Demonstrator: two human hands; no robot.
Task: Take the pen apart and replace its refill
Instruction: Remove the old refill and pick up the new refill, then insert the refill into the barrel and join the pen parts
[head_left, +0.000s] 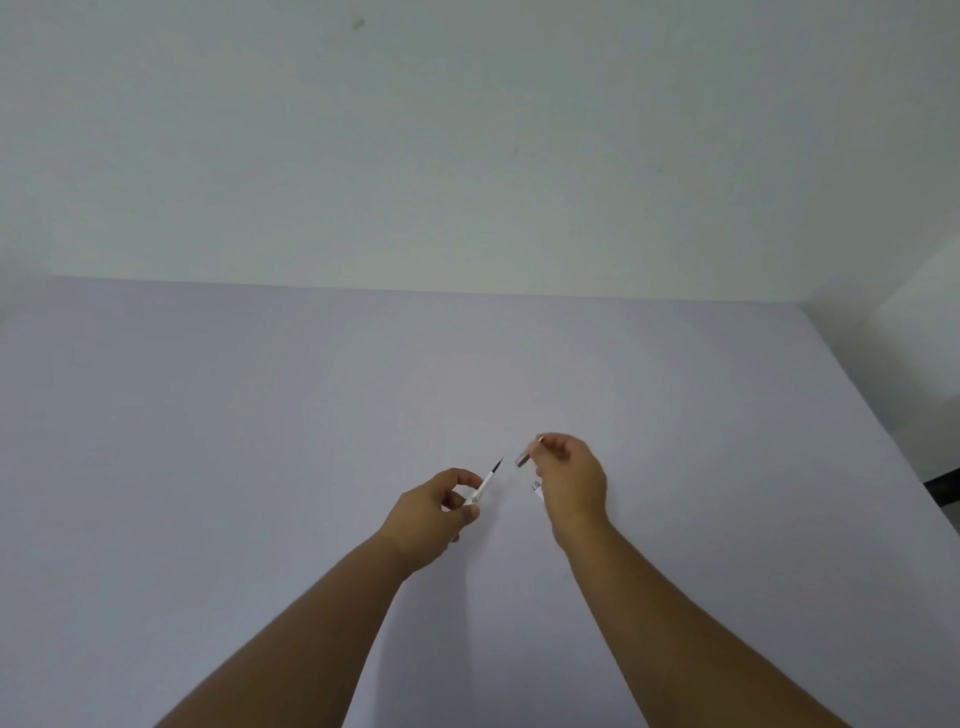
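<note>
My left hand (434, 514) pinches a white pen barrel (480, 489) whose thin dark refill tip (497, 464) sticks out up and to the right. My right hand (571, 480) is a short gap to the right, fingers closed on a small clear and silver pen part (523, 458) that points toward the refill tip. A second small white piece (536, 488) shows under the right palm, partly hidden. Both hands hover over the pale lilac table (260, 441).
A plain white wall (467, 156) rises behind the table's far edge. The table's right edge runs diagonally at the right, with a white object (919, 343) and a dark item (943, 486) beyond it.
</note>
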